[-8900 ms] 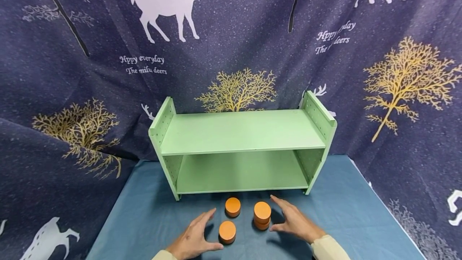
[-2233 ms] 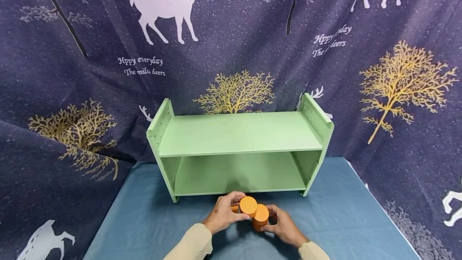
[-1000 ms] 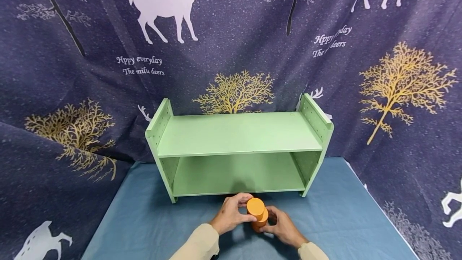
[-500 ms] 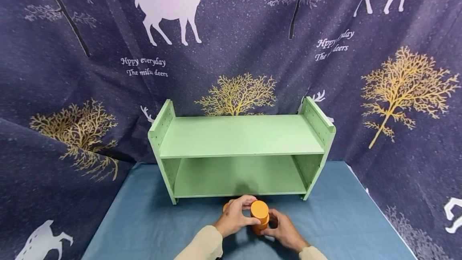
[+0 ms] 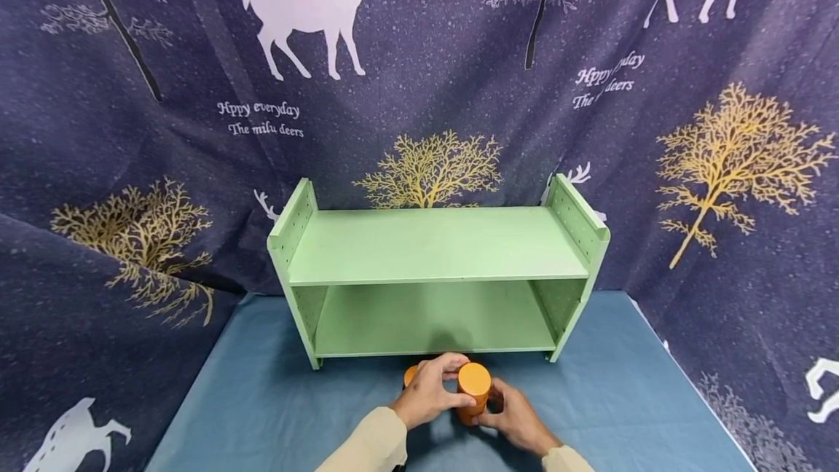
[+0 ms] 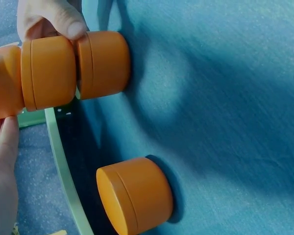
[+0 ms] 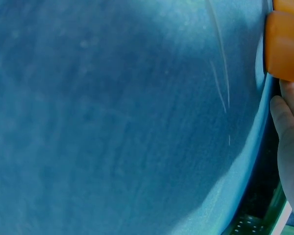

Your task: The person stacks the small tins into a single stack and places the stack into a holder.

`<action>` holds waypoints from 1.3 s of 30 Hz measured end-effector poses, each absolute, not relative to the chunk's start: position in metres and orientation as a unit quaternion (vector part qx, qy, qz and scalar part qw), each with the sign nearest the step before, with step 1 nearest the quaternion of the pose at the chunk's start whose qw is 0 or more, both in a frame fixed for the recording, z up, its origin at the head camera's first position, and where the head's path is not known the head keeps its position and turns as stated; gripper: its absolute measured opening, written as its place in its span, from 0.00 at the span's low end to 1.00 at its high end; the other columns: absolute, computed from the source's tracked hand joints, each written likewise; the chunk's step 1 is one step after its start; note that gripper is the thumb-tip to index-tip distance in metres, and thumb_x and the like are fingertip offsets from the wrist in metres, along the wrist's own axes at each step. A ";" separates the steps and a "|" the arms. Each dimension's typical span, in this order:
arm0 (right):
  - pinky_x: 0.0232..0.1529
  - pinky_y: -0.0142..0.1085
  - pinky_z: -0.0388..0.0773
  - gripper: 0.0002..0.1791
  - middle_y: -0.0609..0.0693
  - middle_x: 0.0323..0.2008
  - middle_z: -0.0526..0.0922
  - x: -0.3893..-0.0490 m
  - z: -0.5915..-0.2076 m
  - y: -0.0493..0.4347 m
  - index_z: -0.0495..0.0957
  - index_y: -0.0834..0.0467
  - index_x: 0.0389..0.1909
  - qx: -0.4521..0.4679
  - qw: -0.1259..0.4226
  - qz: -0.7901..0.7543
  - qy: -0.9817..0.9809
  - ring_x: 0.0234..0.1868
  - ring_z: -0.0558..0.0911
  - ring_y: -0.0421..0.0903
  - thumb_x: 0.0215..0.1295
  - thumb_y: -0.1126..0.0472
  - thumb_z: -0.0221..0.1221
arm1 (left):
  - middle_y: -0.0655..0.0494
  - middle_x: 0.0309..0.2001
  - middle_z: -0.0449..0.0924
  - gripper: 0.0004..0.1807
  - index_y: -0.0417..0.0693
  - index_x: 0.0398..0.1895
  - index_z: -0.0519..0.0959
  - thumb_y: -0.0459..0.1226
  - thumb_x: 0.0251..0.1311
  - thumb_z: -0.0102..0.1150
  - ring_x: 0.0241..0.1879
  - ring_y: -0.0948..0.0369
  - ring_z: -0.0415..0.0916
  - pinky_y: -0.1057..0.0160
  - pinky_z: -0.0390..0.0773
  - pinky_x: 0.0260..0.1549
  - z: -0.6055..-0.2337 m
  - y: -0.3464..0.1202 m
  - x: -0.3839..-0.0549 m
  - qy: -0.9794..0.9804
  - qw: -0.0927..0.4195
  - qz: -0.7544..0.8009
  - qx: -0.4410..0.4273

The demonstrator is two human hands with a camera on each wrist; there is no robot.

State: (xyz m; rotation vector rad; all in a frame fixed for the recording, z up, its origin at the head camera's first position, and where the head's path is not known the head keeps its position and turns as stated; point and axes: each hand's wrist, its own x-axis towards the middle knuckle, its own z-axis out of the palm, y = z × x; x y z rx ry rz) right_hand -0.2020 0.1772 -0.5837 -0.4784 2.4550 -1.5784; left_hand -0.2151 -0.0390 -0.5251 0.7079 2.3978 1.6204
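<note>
Three round orange lidded jars form an upright stack in front of the shelf. My left hand (image 5: 424, 392) pinches the top jar (image 5: 474, 379) between thumb and fingers. In the left wrist view the top jar (image 6: 5, 83) sits slightly off line, against the middle jar (image 6: 50, 73). Below that, the bottom jar (image 6: 105, 63) stands on the cloth. My right hand (image 5: 518, 417) holds the lower stack from the right, its thumb (image 6: 73, 27) near the seam of the two lower jars. Another orange jar (image 6: 134, 196) stands alone, partly hidden behind my left hand in the head view.
Right behind the jars stands a green two-tier shelf (image 5: 439, 246) with raised side panels. A blue cloth (image 5: 255, 399) covers the table. Dark printed fabric (image 5: 419, 93) hangs behind and at both sides.
Both hands began apart and unfilled. My left hand has since picked up a loose jar and carried it rightward onto the two-jar stack. My right hand has closed round that stack.
</note>
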 end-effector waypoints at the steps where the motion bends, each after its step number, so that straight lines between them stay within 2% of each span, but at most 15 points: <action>1: 0.50 0.47 0.82 0.33 0.59 0.51 0.83 -0.202 -0.583 0.177 0.76 0.67 0.56 -0.161 0.092 -0.533 0.826 0.51 0.83 0.57 0.52 0.58 0.76 | 0.52 0.56 0.80 0.31 0.44 0.58 0.77 0.38 0.50 0.78 0.50 0.61 0.81 0.64 0.82 0.50 -0.525 -0.039 -0.215 0.803 0.082 0.541 0.236; 5: 0.50 0.47 0.82 0.35 0.59 0.51 0.83 -0.202 -0.583 0.177 0.74 0.68 0.58 -0.157 0.096 -0.537 0.823 0.51 0.83 0.57 0.52 0.58 0.76 | 0.51 0.56 0.80 0.32 0.40 0.59 0.76 0.38 0.50 0.77 0.51 0.60 0.81 0.59 0.82 0.51 -0.524 -0.039 -0.215 0.802 0.083 0.541 0.239; 12: 0.53 0.47 0.81 0.36 0.60 0.53 0.82 -0.202 -0.583 0.176 0.74 0.68 0.58 -0.154 0.094 -0.536 0.825 0.54 0.82 0.59 0.52 0.57 0.76 | 0.51 0.57 0.80 0.31 0.44 0.59 0.77 0.39 0.50 0.77 0.51 0.59 0.81 0.58 0.82 0.52 -0.523 -0.039 -0.215 0.802 0.085 0.540 0.241; 16: 0.53 0.48 0.81 0.36 0.61 0.53 0.82 -0.203 -0.583 0.176 0.74 0.68 0.58 -0.159 0.093 -0.538 0.823 0.54 0.82 0.59 0.52 0.58 0.76 | 0.50 0.57 0.80 0.33 0.41 0.59 0.76 0.39 0.50 0.78 0.52 0.58 0.80 0.55 0.81 0.53 -0.524 -0.042 -0.214 0.798 0.084 0.545 0.243; 20: 0.52 0.49 0.81 0.36 0.60 0.52 0.82 -0.203 -0.584 0.176 0.74 0.68 0.58 -0.159 0.092 -0.531 0.827 0.52 0.82 0.59 0.52 0.57 0.76 | 0.50 0.55 0.81 0.32 0.41 0.58 0.77 0.38 0.48 0.79 0.53 0.59 0.80 0.60 0.81 0.53 -0.526 -0.045 -0.215 0.798 0.069 0.547 0.245; 23: 0.52 0.50 0.81 0.37 0.60 0.52 0.82 -0.203 -0.584 0.176 0.74 0.68 0.58 -0.157 0.089 -0.528 0.830 0.52 0.82 0.58 0.51 0.55 0.77 | 0.47 0.54 0.82 0.32 0.42 0.57 0.78 0.36 0.47 0.80 0.53 0.56 0.80 0.61 0.81 0.53 -0.527 -0.048 -0.215 0.796 0.049 0.548 0.253; 26: 0.53 0.51 0.80 0.36 0.60 0.51 0.83 -0.203 -0.585 0.177 0.75 0.68 0.57 -0.158 0.087 -0.527 0.830 0.52 0.83 0.58 0.51 0.55 0.77 | 0.46 0.54 0.82 0.32 0.42 0.56 0.78 0.35 0.46 0.80 0.53 0.54 0.80 0.56 0.81 0.53 -0.528 -0.051 -0.216 0.793 0.037 0.551 0.259; 30: 0.53 0.51 0.80 0.35 0.58 0.50 0.84 -0.202 -0.585 0.177 0.75 0.67 0.57 -0.161 0.084 -0.524 0.832 0.50 0.83 0.56 0.51 0.56 0.77 | 0.49 0.55 0.81 0.33 0.42 0.58 0.77 0.36 0.46 0.80 0.54 0.58 0.80 0.51 0.79 0.55 -0.529 -0.056 -0.216 0.793 0.044 0.554 0.249; 39: 0.53 0.52 0.80 0.34 0.59 0.50 0.84 -0.202 -0.584 0.176 0.76 0.67 0.56 -0.162 0.082 -0.521 0.834 0.50 0.83 0.57 0.51 0.57 0.77 | 0.50 0.54 0.82 0.32 0.44 0.57 0.78 0.34 0.46 0.80 0.53 0.57 0.80 0.57 0.80 0.54 -0.531 -0.069 -0.216 0.806 0.043 0.544 0.231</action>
